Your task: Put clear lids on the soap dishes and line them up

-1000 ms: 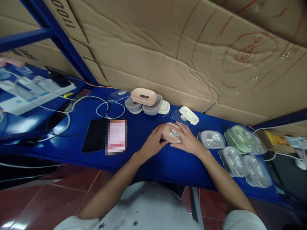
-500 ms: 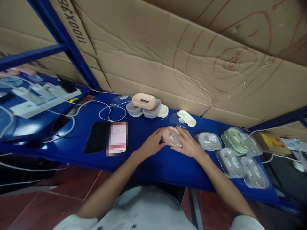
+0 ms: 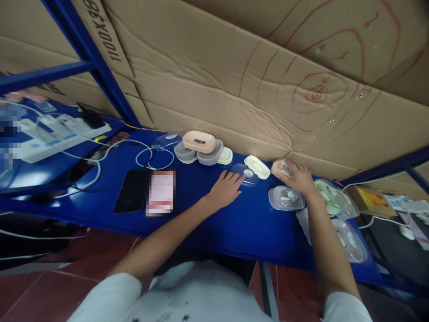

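Hiding one end of a rounded peach box point(image 3: 280, 168) under clear plastic, the right hand point(image 3: 300, 177) is seen in the head view curled around it, at the back of the blue bench point(image 3: 254, 228). A grey box point(image 3: 303, 222) is partly covered by the right forearm. The left hand point(image 3: 226, 190) is held palm down, fingers spread, beside a clear lid point(image 3: 250, 180); contact cannot be told.

One head-worn camera looks forward and down at the worktop point(image 3: 254, 228), cardboard point(image 3: 187, 80) at twelve o'clock, near shirt point(image 3: 208, 290) at six.
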Tool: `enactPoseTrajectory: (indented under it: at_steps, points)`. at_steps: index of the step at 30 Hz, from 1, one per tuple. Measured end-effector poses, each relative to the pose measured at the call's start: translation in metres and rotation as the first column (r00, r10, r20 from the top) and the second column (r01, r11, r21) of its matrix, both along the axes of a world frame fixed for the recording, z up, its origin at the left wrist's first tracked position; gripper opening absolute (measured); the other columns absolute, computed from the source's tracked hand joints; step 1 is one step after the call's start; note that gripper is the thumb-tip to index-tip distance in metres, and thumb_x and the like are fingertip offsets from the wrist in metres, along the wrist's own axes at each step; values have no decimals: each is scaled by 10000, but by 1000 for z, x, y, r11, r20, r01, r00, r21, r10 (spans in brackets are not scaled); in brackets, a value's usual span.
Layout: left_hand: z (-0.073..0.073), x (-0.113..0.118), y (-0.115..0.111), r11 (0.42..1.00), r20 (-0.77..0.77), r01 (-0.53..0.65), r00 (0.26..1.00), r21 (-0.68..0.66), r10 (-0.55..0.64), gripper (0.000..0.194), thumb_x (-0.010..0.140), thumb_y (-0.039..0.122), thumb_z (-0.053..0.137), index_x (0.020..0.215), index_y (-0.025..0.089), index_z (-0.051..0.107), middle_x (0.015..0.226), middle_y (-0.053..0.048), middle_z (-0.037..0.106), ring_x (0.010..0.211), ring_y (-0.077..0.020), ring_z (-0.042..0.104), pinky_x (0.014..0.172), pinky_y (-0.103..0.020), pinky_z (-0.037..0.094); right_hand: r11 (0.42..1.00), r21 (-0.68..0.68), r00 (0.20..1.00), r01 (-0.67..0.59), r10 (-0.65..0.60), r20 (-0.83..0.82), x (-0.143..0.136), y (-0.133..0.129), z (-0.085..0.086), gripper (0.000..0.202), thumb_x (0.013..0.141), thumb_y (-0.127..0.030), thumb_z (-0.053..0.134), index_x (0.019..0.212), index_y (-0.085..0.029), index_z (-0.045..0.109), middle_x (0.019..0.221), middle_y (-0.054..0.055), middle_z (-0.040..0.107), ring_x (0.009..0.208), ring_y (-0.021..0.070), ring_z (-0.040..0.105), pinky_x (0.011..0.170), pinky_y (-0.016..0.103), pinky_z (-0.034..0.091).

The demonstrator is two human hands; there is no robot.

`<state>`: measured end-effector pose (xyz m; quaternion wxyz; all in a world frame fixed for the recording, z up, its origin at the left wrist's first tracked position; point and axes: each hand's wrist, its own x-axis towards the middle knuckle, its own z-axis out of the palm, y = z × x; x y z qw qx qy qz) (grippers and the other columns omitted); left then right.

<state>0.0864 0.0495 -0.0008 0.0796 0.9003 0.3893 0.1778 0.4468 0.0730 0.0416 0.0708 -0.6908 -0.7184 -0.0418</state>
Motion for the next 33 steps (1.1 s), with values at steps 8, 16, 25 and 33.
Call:
enactPoseTrajectory:
  at_steps: [8,16,25,33]
  points:
    - [19,-25,-7,998,-32,7,999,54,-5,189,944,278,768,1106,191,725,1212,-123,676,1204,-323,637,1155,-533,396,978,52,979,-201,203,-30,-57,-10,-5,553,1045,-515,499,1489,-205,608,1605,200,535,1497,397,458,1181,649,361]
    - [28,-40,5,984,6,-153,988,91,153,215,1051,343,601,1115,170,712,1121,-150,715,1055,-335,685,949,-478,513,894,-21,881,-449,438,-177,-130,-29,-34,457,1016,-157,472,1430,-223,653,1391,123,734,1316,285,669,1129,534,482]
    - [6,-59,28,873,141,-482,871,69,470,310,1004,222,585,1306,158,615,1265,-201,664,1232,-413,623,1016,-566,534,879,74,809,-472,465,-359,-141,-55,-44,320,1081,-223,458,1315,-293,664,1297,66,772,1230,253,719,1179,563,453]
    - [5,-51,23,998,228,-65,972,13,60,164,1054,161,526,1183,192,623,1195,-88,694,1208,-256,660,1268,-522,422,912,226,843,-343,405,-355,-143,-55,-50,491,1088,-362,526,1565,-261,473,1499,156,624,1408,311,595,1178,548,490]
